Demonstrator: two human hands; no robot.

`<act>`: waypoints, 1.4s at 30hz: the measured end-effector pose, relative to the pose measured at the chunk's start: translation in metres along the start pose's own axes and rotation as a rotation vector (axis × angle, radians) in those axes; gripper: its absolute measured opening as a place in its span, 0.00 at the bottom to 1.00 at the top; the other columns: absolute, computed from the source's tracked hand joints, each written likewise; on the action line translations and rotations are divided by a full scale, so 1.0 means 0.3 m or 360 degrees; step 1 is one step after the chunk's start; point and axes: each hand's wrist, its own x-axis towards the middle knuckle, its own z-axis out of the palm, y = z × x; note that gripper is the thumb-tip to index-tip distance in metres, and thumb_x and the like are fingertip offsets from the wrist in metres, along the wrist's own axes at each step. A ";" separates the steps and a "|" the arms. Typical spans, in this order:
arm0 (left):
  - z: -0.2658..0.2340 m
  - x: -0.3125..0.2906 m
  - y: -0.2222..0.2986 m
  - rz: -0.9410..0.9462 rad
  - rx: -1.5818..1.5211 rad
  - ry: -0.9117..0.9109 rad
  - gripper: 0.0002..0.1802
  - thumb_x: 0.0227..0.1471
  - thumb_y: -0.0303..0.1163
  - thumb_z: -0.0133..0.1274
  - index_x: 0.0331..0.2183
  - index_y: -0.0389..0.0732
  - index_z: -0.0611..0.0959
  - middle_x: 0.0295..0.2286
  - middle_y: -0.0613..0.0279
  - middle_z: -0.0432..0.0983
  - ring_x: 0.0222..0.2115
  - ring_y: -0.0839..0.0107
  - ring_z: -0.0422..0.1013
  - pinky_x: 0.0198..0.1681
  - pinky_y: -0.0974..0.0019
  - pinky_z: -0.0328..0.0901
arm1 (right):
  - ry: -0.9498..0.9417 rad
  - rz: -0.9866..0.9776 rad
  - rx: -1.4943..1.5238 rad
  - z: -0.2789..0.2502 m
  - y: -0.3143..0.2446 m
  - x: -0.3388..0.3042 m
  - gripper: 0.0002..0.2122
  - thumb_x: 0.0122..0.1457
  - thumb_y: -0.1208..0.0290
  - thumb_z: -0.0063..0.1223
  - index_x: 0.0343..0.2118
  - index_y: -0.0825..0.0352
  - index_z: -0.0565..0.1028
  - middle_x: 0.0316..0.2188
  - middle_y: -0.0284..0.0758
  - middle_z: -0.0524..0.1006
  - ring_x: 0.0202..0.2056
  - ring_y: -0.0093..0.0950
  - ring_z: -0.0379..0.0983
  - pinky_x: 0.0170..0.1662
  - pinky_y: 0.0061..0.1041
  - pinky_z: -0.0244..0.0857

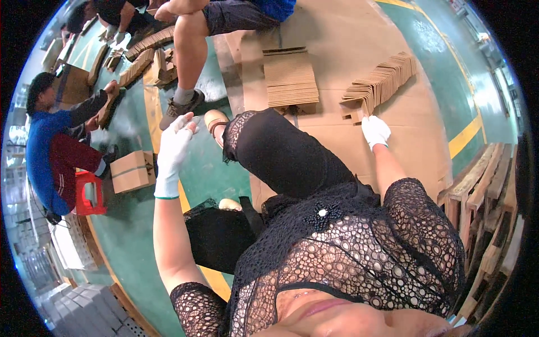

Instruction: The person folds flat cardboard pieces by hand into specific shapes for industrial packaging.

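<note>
My left hand (175,150), in a white glove with bare fingertips, is raised over the green floor on the left. Its fingers are slightly bent and apart, with nothing in them. My right hand (375,132), also gloved in white, is closed at the near end of a slanting row of folded brown cardboard pieces (382,83). It grips the nearest cardboard piece (353,108), though its fingertips are partly hidden. Left of that row, a neat stack of cardboard pieces (291,78) lies on a large flat cardboard sheet (412,126).
Across from me sits a person with bare knees and a dark shoe (182,106). Another person in blue (48,151) sits at the left near a red stool (90,194) and a strapped cardboard bundle (133,171). Wooden pallets (483,191) stand at the right.
</note>
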 end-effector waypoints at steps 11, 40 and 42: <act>-0.005 -0.012 -0.007 0.0030 0.0131 -0.0041 0.26 0.53 0.34 0.46 0.51 0.30 0.67 0.42 0.58 0.72 0.39 0.73 0.69 0.44 0.72 0.61 | -0.0166 0.0049 -0.0041 -0.025 0.000 0.003 0.21 0.55 0.55 0.35 0.31 0.66 0.78 0.34 0.45 0.76 0.38 0.43 0.73 0.41 0.41 0.65; 0.022 -0.030 0.013 0.0279 0.0843 -0.0164 0.21 0.50 0.37 0.49 0.44 0.35 0.76 0.42 0.53 0.73 0.42 0.66 0.70 0.47 0.68 0.61 | 0.0655 -0.1436 0.0188 -0.041 -0.443 -0.044 0.17 0.42 0.74 0.53 0.39 0.66 0.72 0.51 0.44 0.66 0.51 0.41 0.63 0.53 0.37 0.57; 0.034 -0.031 0.022 0.0261 0.0710 -0.0144 0.19 0.51 0.42 0.45 0.40 0.40 0.78 0.37 0.50 0.75 0.40 0.58 0.71 0.43 0.65 0.62 | 0.0503 -0.1260 0.0835 -0.081 -0.431 -0.023 0.16 0.46 0.78 0.51 0.41 0.63 0.74 0.43 0.43 0.73 0.43 0.38 0.70 0.46 0.31 0.64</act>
